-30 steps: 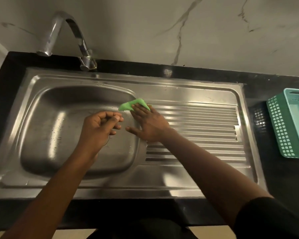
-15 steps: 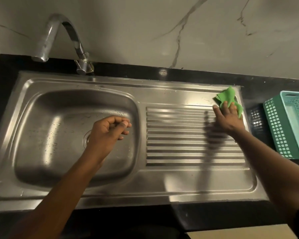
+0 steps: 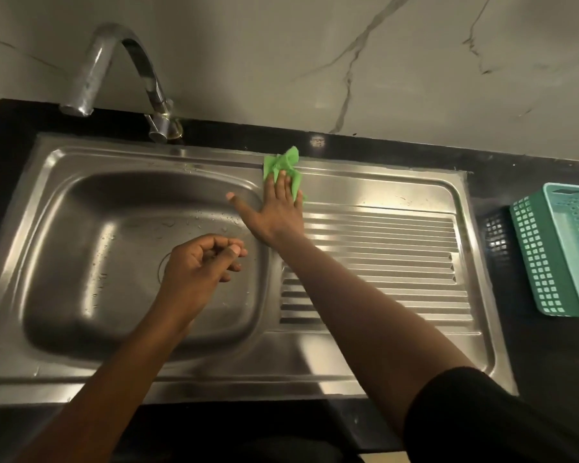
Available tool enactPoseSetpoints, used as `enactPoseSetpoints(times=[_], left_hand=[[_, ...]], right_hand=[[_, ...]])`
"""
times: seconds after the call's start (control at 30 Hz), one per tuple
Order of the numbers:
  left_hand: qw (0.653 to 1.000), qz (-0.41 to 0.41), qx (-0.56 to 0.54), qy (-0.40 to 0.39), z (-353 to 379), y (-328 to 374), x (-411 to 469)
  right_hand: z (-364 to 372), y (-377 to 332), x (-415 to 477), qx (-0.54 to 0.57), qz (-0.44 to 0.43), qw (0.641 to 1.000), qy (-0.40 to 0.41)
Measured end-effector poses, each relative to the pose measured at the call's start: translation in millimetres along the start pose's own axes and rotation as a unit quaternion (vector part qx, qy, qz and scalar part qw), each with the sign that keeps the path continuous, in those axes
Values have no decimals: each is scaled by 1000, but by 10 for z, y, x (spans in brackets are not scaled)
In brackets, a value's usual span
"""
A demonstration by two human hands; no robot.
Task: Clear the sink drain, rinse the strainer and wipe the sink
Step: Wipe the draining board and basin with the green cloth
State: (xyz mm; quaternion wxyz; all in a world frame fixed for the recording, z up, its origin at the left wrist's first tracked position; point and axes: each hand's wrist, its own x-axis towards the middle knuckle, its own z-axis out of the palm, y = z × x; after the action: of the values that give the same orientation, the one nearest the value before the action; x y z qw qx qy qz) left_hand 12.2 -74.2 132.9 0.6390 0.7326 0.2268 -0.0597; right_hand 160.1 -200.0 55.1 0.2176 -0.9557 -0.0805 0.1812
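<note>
A steel sink [image 3: 81, 228] with a ribbed drainboard [image 3: 381, 248] fills the view. My right hand [image 3: 274, 208] lies flat on a crumpled green cloth [image 3: 283, 165], pressing it on the sink's back rim between basin and drainboard. My left hand [image 3: 201, 265] hovers over the basin with fingers curled loosely and nothing visible in them. It hides most of the drain [image 3: 164, 266], of which only the left edge shows. The strainer cannot be made out. Water drops dot the basin.
A curved chrome tap [image 3: 121, 71] stands behind the basin's back edge. A teal plastic basket [image 3: 555, 255] sits on the black counter [image 3: 502, 182] to the right. A marble wall rises behind.
My right hand has swept the green cloth from the drainboard's far right corner back to the left along the rear rim. My left hand has stayed over the drain.
</note>
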Motion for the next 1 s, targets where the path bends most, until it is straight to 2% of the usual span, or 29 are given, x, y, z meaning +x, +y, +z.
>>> enactPoseSetpoints(times=[0.1, 0.17, 0.23, 0.37, 0.5, 0.6, 0.67, 0.73, 0.8, 0.87, 0.93, 1.0], left_hand=[[1000, -7, -2, 11, 17, -17, -40], [1000, -11, -9, 11, 71, -9, -59], [1000, -12, -11, 8, 139, 3, -81], [1000, -4, -15, 9, 236, 25, -107], [1000, -5, -24, 11, 323, 42, -140], [1000, -5, -23, 13, 346, 59, -152], [1000, -8, -24, 12, 351, 75, -155], [999, -11, -31, 11, 359, 98, -157], [999, -12, -36, 12, 364, 127, -152], [999, -12, -39, 11, 364, 143, -142], [999, -11, -36, 9, 353, 152, -130], [999, -10, -30, 6, 341, 151, -116]], right_hand=[[-128, 255, -40, -57, -107, 992, -27], [-310, 623, -74, -129, -203, 969, -49], [-520, 1012, -75, -163, -217, 961, -60], [-1013, 1904, -133, -122, -64, 990, -4], [-1524, 2722, -271, -72, 104, 992, 25], [-1790, 2852, -286, 7, 152, 987, 58], [-1926, 2823, -255, 65, 184, 972, 129], [-2042, 2774, -212, 223, 199, 931, 210], [-2112, 2729, -174, 408, 191, 866, 215], [-2137, 2700, -133, 510, 191, 820, 178], [-2111, 2681, -94, 516, 226, 811, 156], [-2062, 2657, -97, 399, 293, 848, 190]])
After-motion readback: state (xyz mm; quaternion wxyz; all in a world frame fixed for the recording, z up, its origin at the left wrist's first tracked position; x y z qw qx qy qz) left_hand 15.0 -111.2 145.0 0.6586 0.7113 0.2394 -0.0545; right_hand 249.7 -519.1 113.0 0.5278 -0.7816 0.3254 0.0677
